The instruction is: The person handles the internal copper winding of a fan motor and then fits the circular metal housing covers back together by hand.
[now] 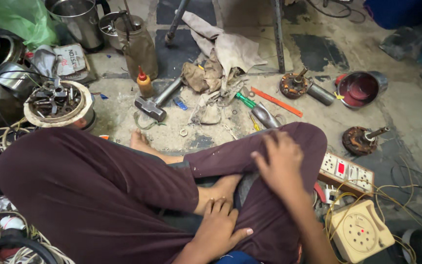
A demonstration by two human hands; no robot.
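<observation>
Maroon trousers, both hands idle on crossed legs, floor tools untouched.
Left hand [218, 227] fingers loose on ankle; right hand [279, 161] spread on knee, empty. Risk: knee nudges screwdriver [255, 108] or socket board [346, 172], snagging yellow wires [391, 195].

Hammer [153, 104] and rags [216, 63] on concrete floor [406, 112]

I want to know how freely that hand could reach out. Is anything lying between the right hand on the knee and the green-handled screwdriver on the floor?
Nothing visible does. The right hand rests on the knee; the green-handled screwdriver lies beyond it on bare floor.
</observation>
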